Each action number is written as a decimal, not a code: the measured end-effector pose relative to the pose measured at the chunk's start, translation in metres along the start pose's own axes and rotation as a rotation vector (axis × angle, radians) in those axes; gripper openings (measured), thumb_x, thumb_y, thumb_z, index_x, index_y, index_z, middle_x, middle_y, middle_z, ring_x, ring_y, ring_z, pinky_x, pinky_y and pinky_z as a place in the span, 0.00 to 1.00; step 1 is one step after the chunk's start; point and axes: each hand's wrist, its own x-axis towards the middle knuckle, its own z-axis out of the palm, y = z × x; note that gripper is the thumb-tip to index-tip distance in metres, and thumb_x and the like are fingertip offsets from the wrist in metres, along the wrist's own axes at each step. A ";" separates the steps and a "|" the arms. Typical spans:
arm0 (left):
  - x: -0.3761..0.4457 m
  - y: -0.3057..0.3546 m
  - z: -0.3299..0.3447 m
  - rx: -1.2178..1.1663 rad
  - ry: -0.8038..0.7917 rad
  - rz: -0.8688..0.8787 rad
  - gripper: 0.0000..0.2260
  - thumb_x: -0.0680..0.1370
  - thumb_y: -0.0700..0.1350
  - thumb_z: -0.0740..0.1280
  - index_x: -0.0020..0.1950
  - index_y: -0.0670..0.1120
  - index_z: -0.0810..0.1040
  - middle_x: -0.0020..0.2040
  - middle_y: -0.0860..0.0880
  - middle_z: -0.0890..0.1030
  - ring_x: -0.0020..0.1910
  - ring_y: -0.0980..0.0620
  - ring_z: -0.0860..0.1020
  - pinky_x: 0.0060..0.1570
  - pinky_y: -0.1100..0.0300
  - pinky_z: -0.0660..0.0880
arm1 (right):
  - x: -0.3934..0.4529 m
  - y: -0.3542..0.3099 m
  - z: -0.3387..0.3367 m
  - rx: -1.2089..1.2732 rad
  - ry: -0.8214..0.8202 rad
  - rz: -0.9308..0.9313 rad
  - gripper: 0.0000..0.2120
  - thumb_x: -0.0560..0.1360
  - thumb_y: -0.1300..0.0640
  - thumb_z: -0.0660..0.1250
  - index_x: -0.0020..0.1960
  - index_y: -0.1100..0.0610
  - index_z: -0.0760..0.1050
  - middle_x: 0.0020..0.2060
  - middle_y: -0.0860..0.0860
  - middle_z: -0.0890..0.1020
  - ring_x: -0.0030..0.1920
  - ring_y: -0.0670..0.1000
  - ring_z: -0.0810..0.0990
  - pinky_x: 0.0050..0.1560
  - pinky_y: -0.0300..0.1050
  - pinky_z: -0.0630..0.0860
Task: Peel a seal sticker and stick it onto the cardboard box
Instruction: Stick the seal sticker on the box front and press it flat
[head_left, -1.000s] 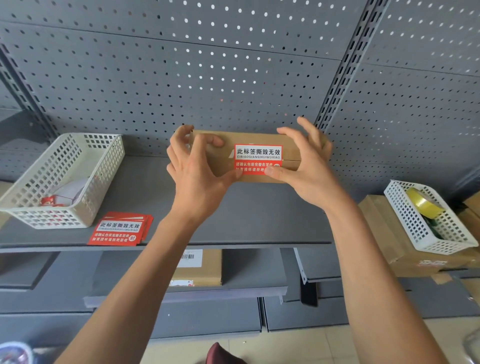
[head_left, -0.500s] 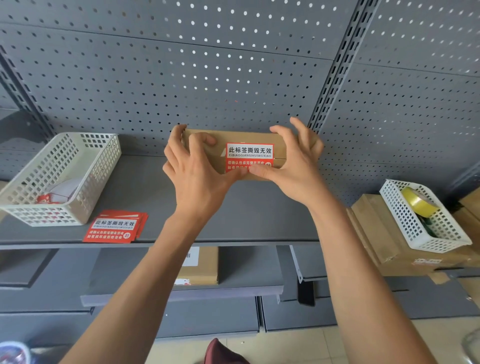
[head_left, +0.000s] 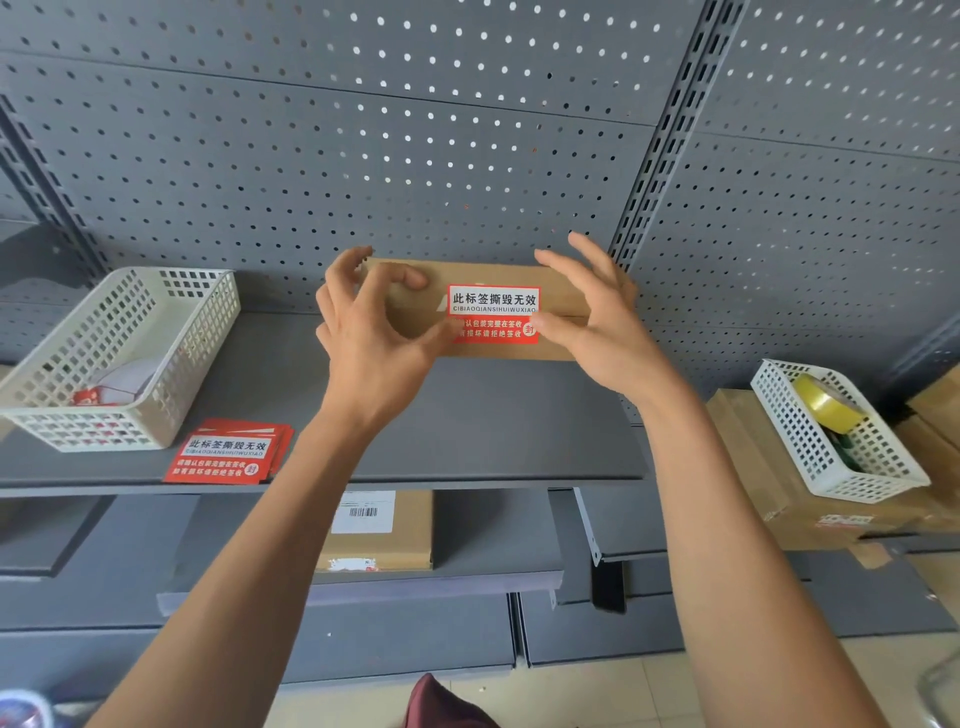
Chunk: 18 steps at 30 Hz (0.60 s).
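With left hand (head_left: 374, 343) and right hand (head_left: 597, 322) curled round the ends of the cardboard box (head_left: 488, 273) between them on the shelf (head_left: 519, 415), thumbs pressing the red seal sticker (head_left: 493, 312) over its flap seam: seemingly late in sealing, with a firm outward rub needed next.

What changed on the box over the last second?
Both thumbs slid apart along the red lower strip of the sticker, the thumb of the left hand going leftward and that of the right hand slightly rightward, uncovering more red print. Nothing was taken or let go: both hands keep holding the box on the shelf. Box, left basket and spare stickers stayed put.
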 end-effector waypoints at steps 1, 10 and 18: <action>0.001 0.005 0.003 0.006 0.024 -0.034 0.20 0.67 0.61 0.76 0.52 0.55 0.75 0.73 0.53 0.63 0.72 0.52 0.61 0.64 0.52 0.59 | 0.001 -0.003 0.005 0.013 0.042 0.020 0.26 0.77 0.47 0.70 0.73 0.42 0.69 0.78 0.39 0.55 0.77 0.46 0.45 0.74 0.45 0.52; 0.005 0.015 0.023 0.172 0.134 -0.049 0.28 0.66 0.67 0.74 0.51 0.53 0.66 0.70 0.49 0.66 0.69 0.44 0.64 0.60 0.46 0.63 | 0.010 -0.003 0.029 -0.173 0.233 0.036 0.36 0.68 0.30 0.70 0.71 0.43 0.69 0.76 0.44 0.59 0.73 0.59 0.54 0.70 0.49 0.62; 0.006 0.008 0.017 0.122 0.099 -0.017 0.21 0.71 0.60 0.75 0.53 0.51 0.71 0.69 0.50 0.66 0.68 0.45 0.64 0.57 0.51 0.61 | 0.008 -0.002 0.022 -0.081 0.188 0.016 0.27 0.73 0.43 0.73 0.71 0.43 0.72 0.77 0.46 0.60 0.74 0.56 0.52 0.68 0.43 0.55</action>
